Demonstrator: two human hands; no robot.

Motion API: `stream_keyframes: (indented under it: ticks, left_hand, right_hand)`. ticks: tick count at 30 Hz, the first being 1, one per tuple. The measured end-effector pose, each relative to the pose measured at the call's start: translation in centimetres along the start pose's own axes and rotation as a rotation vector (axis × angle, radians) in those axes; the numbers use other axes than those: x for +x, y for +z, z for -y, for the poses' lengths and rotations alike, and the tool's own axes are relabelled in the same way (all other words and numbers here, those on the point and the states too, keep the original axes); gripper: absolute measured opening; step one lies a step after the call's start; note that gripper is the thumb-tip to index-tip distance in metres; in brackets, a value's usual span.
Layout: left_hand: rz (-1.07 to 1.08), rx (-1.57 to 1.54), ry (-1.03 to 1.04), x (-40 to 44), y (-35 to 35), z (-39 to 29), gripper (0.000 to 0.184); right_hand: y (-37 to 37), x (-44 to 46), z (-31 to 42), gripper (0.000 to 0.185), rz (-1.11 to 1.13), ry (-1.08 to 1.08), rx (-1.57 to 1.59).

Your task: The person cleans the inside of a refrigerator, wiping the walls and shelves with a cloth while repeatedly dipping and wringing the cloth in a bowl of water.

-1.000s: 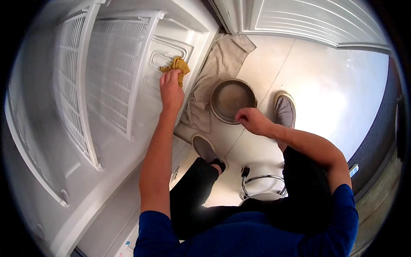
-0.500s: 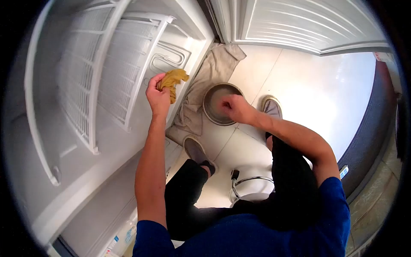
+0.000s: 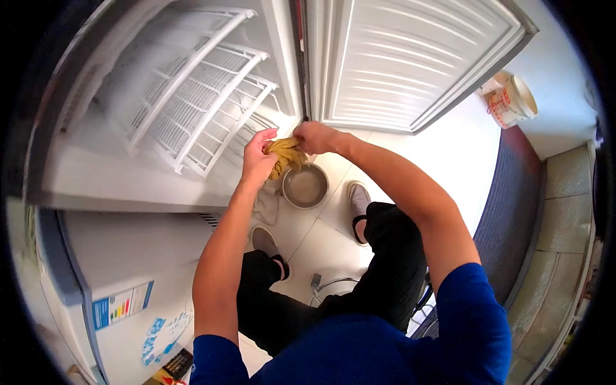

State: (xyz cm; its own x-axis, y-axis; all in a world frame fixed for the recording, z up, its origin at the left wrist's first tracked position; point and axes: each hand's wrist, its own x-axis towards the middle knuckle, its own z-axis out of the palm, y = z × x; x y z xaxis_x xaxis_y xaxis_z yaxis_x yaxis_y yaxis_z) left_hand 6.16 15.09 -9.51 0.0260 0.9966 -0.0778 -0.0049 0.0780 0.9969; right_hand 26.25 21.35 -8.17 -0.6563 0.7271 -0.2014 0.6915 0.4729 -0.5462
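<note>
A crumpled mustard-yellow cloth [image 3: 287, 156] is stretched between my two hands, above the floor at the fridge opening. My left hand [image 3: 258, 159] is closed on its left side, thumb and fingers pinching the fabric. My right hand [image 3: 316, 137] grips the right end, its fingers partly hidden by the hand itself. Just below the cloth stands a round metal basin [image 3: 307, 206], which seems to contain cloudy water. To the left is the open fridge compartment with white wire shelves [image 3: 221, 83].
The ribbed fridge door [image 3: 398, 64] hangs open at the upper right. A grey-beige rag [image 3: 266, 206] lies on the floor beside the basin. A printed white bucket [image 3: 511, 102] and a dark mat [image 3: 507, 199] are on the right. My shoes [image 3: 264, 240] flank the basin.
My right hand has moved from over the basin up to the cloth and taken hold of its end. My view has shifted, showing more of the door and the bucket.
</note>
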Motion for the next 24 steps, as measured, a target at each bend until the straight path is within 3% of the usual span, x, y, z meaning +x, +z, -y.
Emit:
stream_keyframes:
  ticks: [2,4,6,11,14,18,20,21,22,23,24]
  left_hand:
    - [0.067,0.228,0.068,-0.8,-0.3,-1.3,0.061]
    - [0.085,0.230,0.187,-0.4,-0.8,-0.1,0.061]
    - [0.111,0.363,0.212,-0.6,-0.3,0.0,0.058]
    - [0.138,0.395,0.179,-0.7,0.8,1.3,0.022]
    - [0.083,0.414,0.155,-0.8,1.0,1.2,0.020]
    - [0.113,0.321,0.013,-0.4,-0.2,2.4,0.020]
    - [0.089,0.266,-0.024,-0.8,-0.5,2.4,0.021]
    - [0.066,0.216,-0.059,-0.9,-0.7,2.4,0.021]
    - [0.073,0.072,-0.121,-1.0,-1.0,2.1,0.021]
    - [-0.066,0.012,-0.113,-1.3,-1.0,3.1,0.025]
    - [-0.022,-0.185,-0.092,0.1,-2.0,5.4,0.028]
  right_hand:
    - [-1.5,-0.6,0.8,0.024,-0.125,0.054,0.099]
    - [-3.0,-1.8,3.2,0.026,-0.189,0.073,0.038]
    - [-3.5,-2.8,5.7,0.032,-0.256,0.220,0.320]
    - [-2.2,-4.0,9.2,0.035,-0.316,0.193,0.226]
    - [-1.9,-4.3,9.9,0.033,-0.476,0.229,0.357]
    - [-3.0,-3.7,9.9,0.024,-0.640,0.141,0.557]
    - [-4.0,-3.8,10.5,0.018,-0.726,-0.035,1.083]
    - [-4.9,-4.3,11.5,0.013,-0.757,-0.069,1.182]
    - [-4.8,-4.0,11.1,0.015,-0.760,-0.047,1.165]
    - [-4.6,-3.5,9.7,0.016,-0.787,-0.020,1.130]
    - [-3.2,-2.1,6.7,0.016,-0.751,0.114,1.014]
